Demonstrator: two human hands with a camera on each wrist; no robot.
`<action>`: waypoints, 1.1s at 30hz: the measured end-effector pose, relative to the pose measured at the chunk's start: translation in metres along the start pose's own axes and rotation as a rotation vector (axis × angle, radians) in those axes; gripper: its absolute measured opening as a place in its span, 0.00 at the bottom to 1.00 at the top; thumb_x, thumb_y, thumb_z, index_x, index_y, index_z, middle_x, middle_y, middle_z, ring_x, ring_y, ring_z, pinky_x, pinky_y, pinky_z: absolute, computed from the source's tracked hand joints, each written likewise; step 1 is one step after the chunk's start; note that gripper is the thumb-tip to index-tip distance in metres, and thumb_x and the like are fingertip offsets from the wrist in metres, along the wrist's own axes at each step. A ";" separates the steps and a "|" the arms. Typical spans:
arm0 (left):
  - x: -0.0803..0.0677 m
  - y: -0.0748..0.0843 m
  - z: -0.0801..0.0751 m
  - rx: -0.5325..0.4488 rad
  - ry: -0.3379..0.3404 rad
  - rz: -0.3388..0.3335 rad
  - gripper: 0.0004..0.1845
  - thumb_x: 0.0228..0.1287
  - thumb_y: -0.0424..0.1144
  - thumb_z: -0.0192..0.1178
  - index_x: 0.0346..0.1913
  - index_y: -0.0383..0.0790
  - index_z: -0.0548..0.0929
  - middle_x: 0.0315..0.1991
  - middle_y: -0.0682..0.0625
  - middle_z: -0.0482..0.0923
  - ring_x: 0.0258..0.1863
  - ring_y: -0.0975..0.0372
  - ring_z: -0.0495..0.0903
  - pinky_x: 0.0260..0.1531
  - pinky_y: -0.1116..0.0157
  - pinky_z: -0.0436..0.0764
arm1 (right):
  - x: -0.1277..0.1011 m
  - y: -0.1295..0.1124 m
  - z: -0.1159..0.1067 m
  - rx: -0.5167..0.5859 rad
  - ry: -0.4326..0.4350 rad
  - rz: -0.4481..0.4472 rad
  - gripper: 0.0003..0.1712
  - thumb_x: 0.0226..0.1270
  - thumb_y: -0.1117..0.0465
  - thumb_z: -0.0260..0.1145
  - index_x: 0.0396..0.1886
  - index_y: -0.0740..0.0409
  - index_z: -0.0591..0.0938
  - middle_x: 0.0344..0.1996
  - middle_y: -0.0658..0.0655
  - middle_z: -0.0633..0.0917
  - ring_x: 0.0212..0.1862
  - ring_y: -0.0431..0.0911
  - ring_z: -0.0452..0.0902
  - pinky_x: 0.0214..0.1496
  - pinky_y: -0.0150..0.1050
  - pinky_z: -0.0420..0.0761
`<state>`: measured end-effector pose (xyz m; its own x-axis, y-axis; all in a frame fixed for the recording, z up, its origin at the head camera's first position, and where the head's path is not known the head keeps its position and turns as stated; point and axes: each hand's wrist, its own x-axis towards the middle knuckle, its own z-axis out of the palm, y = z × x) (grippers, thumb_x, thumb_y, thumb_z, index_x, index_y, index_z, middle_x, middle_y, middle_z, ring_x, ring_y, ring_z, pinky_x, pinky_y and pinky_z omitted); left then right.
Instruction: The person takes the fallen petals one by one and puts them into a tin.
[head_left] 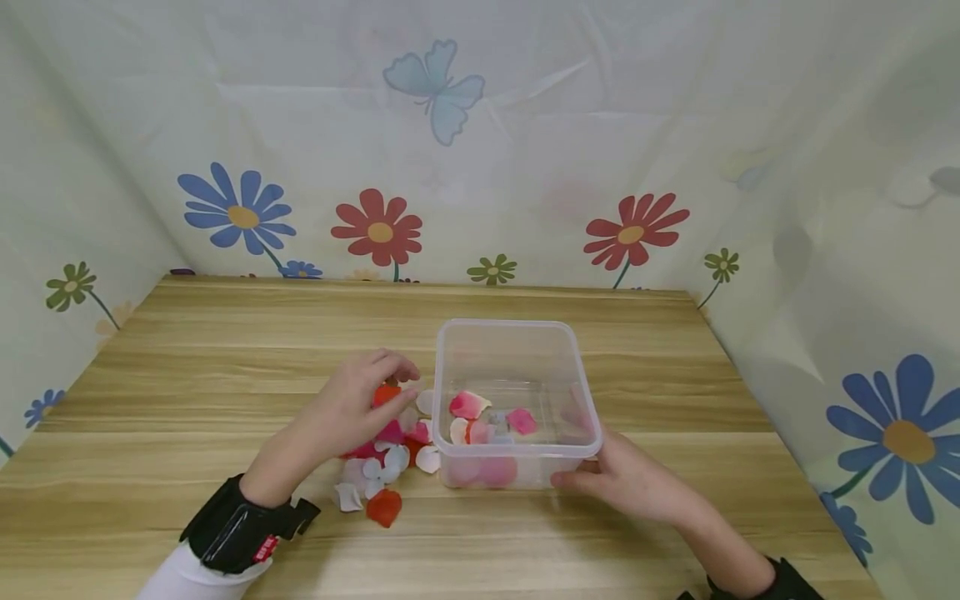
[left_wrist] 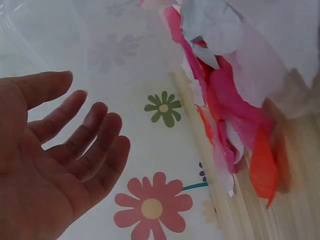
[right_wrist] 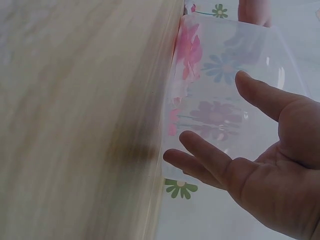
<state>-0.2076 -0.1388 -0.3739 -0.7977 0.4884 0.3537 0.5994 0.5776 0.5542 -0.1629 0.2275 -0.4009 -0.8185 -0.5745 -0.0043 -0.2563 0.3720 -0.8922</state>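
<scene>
A clear plastic box (head_left: 517,332) stands on the wooden table (head_left: 225,350) with several pink and white petals (head_left: 469,405) inside. Left of it lies a pile of pink, white and red petals (head_left: 390,458). My left hand (head_left: 390,375) hovers over that pile with loosely bent fingers, above a red petal (head_left: 386,393). In the left wrist view the left hand (left_wrist: 75,135) is bare and holds nothing, with the petals (left_wrist: 235,100) beside it. My right hand (head_left: 581,477) rests straight fingers against the box's near right corner. In the right wrist view its fingers (right_wrist: 200,150) lie along the box wall (right_wrist: 225,85).
One orange-red petal (head_left: 384,507) lies apart in front of the pile. A flower-printed cloth (head_left: 480,167) walls the table at the back and both sides. Bare wood stretches behind the box and to the far left.
</scene>
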 end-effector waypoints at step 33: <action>-0.007 -0.035 0.009 0.003 -0.398 -0.051 0.10 0.61 0.25 0.70 0.36 0.44 0.86 0.31 0.58 0.80 0.32 0.64 0.75 0.38 0.65 0.81 | 0.000 0.001 0.000 0.021 -0.009 -0.002 0.47 0.68 0.64 0.73 0.79 0.60 0.56 0.66 0.70 0.74 0.64 0.55 0.76 0.63 0.46 0.77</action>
<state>-0.2222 -0.1559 -0.4026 -0.7386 0.6741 0.0058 0.5603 0.6091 0.5614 -0.1634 0.2280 -0.4013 -0.8134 -0.5817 -0.0066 -0.2469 0.3554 -0.9015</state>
